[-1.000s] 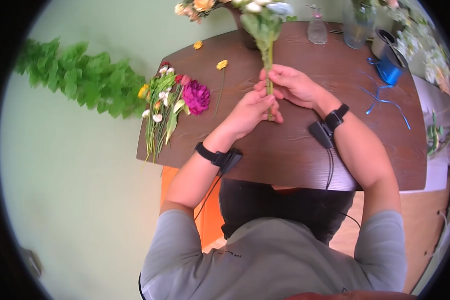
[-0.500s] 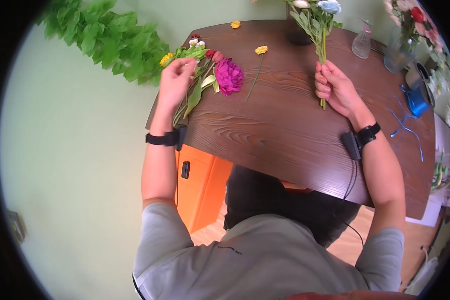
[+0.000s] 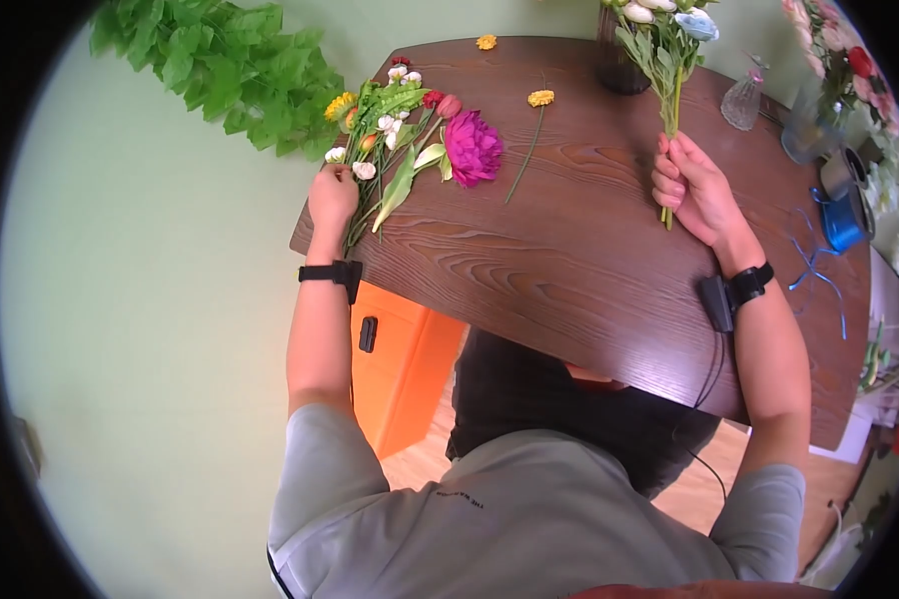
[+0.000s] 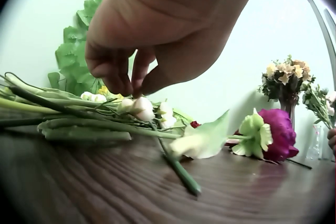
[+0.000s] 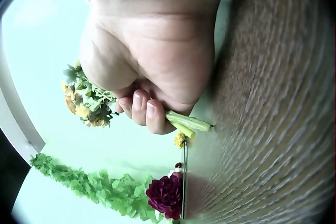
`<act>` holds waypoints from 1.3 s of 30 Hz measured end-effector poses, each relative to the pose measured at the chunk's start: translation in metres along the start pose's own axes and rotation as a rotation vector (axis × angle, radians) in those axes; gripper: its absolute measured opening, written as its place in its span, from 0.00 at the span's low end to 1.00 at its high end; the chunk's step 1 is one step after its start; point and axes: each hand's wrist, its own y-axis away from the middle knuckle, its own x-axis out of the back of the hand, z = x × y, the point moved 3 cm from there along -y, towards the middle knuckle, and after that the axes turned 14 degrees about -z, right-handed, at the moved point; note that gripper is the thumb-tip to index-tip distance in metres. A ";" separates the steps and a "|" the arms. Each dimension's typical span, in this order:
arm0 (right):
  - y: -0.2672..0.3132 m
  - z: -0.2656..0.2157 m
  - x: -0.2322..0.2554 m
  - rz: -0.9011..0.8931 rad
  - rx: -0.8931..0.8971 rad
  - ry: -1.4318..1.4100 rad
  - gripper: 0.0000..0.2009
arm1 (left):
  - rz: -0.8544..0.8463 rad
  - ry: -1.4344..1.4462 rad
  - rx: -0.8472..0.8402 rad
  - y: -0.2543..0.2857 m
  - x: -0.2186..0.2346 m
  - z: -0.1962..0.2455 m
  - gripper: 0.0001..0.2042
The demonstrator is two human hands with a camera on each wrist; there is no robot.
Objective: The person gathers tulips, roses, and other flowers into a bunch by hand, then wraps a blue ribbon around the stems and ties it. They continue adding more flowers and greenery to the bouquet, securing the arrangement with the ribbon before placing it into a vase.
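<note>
My right hand (image 3: 699,190) grips a small bunch of flowers (image 3: 661,60) by its stems, upright over the table; white and pale blue blooms top it. In the right wrist view the cut stem ends (image 5: 186,123) stick out below the curled fingers. On the left, my left hand (image 3: 333,200) reaches down into a pile of loose flowers (image 3: 400,120). Its fingertips and thumb pinch at a small white flower (image 4: 140,107) in the left wrist view. Beside it in the pile lie a large magenta peony (image 3: 472,148), white blooms, a yellow flower (image 3: 340,106) and green stems.
A single yellow flower (image 3: 540,98) lies mid-table. A dark vase (image 3: 624,70) and a small glass bottle (image 3: 741,100) stand at the back. On the right are a blue ribbon spool (image 3: 844,220) and a glass vase (image 3: 804,130). Leafy garland (image 3: 220,70) hangs on the wall.
My left hand has let go of the bunch's stems, swung left, and come down into the flower pile. The right hand keeps the bunch, now farther right in the head view.
</note>
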 end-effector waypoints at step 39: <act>0.003 -0.001 -0.010 -0.248 -0.005 -0.051 0.06 | -0.430 1.100 -0.559 0.108 -0.009 0.204 0.06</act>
